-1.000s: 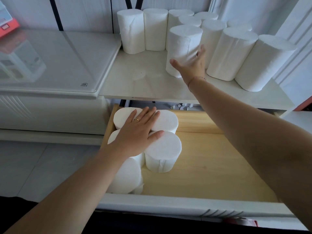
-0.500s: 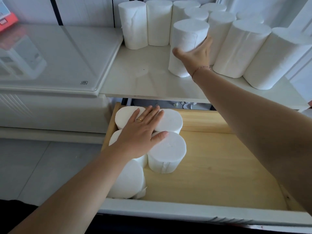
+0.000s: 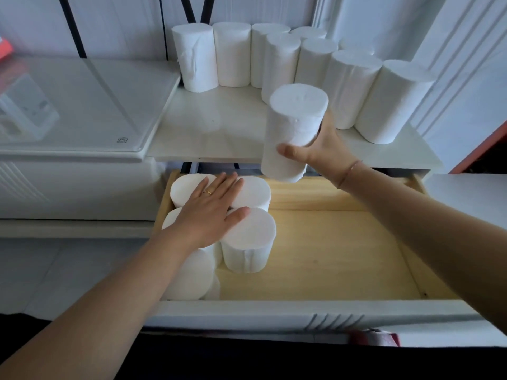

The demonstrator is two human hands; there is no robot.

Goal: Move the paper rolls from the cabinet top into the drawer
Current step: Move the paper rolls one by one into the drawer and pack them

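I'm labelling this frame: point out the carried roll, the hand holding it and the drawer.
carried paper roll (image 3: 293,127), head view, side wall.
right hand (image 3: 325,149), head view, its back.
drawer (image 3: 329,250), head view, bare wooden floor.

Right hand (image 3: 321,149) round the held roll (image 3: 295,127), fingers lost behind it, only the thumb showing. Left hand (image 3: 210,212) flat over the drawer rolls (image 3: 255,231), covering much of their tops; nearest ones half buried under the forearm (image 3: 131,283). Back row on the cabinet top (image 3: 219,127) masked by the front rolls (image 3: 348,86), count unclear. Red thing (image 3: 5,49) chopped by the left edge. Logo (image 3: 122,140) on the glass (image 3: 82,100) too small to read. Blurred red-and-white scrap (image 3: 375,337) below the drawer front (image 3: 247,314), unidentifiable.
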